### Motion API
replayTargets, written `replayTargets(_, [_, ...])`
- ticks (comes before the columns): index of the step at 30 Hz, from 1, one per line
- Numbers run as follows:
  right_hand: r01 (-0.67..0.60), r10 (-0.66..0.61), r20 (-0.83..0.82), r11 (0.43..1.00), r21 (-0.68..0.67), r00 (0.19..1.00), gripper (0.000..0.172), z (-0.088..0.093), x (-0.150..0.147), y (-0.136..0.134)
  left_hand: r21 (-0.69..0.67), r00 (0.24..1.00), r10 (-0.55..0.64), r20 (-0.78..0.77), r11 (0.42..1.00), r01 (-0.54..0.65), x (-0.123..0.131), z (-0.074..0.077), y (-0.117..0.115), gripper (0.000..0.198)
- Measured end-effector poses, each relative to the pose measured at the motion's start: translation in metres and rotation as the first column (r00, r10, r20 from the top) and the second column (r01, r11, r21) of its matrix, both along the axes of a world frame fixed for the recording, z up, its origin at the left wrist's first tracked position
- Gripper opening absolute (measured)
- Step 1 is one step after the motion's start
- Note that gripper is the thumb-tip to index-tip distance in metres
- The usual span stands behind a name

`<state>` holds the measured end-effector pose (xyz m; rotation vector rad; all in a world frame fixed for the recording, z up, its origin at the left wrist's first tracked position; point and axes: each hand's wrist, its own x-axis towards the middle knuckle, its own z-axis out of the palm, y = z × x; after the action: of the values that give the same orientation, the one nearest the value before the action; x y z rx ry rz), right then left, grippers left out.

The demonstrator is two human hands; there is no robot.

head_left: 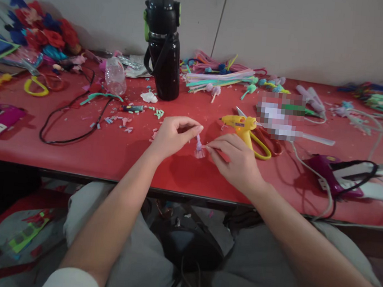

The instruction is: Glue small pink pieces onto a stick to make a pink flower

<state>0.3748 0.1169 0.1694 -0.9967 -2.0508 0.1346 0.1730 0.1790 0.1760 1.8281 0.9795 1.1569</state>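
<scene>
Between my two hands is a small purple tassel-like piece (198,148), narrow at its top and fringed below. My left hand (176,135) pinches its upper end between thumb and fingers. Thumb and forefinger of my right hand (234,156) are closed at the fringe's right side, touching or gripping its edge. Just behind my right hand lies a yellow glue gun (244,125), its nozzle pointing left. Scissors with a yellow and red handle (261,145) lie beside and partly under it. The piece is held just above the red tabletop.
A tall black bottle (167,64) stands behind my left hand. Pipe cleaners (221,79) lie along the wall. Purple power strips (332,175) sit at both sides, with trailing cords. Fabric flowers (43,30), a clear plastic bottle (115,75) and small scraps are at left.
</scene>
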Motion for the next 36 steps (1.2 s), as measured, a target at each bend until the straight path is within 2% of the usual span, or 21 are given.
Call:
replayTargets(8, [-0.016, 0.014, 0.071, 0.999, 0.032, 0.997, 0.021, 0.0006, 0.0006, -0.0014, -0.031, 0.998, 0.016, 0.057, 0.999, -0.014, 0.0010, -0.0015, 0.0008, 0.025])
replayTargets(14, [-0.019, 0.019, 0.074, 1.000, -0.001, 0.997, 0.023, 0.0011, -0.0002, -0.0023, -0.056, 0.997, 0.030, 0.067, 0.998, -0.026, 0.0018, -0.0006, 0.0002, 0.029])
replayTargets(22, [-0.033, 0.025, 0.136, 0.998, 0.056, 0.990, 0.024, -0.0014, 0.0013, -0.0024, -0.062, 0.995, 0.042, 0.089, 0.997, -0.037, 0.0014, 0.0022, -0.0011, 0.022])
replayTargets(30, [0.024, -0.039, 0.163, 0.995, 0.092, 0.986, 0.024, -0.0056, 0.0012, -0.0013, -0.075, 0.990, 0.085, 0.110, 0.994, -0.077, 0.0022, 0.0006, -0.0002, 0.020])
replayTargets(34, [0.088, -0.091, 0.050, 0.995, 0.051, 0.995, 0.022, -0.0051, 0.0035, -0.0019, -0.103, 0.977, 0.136, 0.162, 0.987, -0.121, -0.0007, 0.0022, 0.0010, 0.019])
replayTargets(36, [0.132, -0.136, -0.081, 0.990, -0.045, 0.987, 0.020, -0.0039, 0.0041, -0.0034, -0.112, 0.968, 0.165, 0.187, 0.983, -0.146, -0.0026, 0.0040, 0.0009, 0.019])
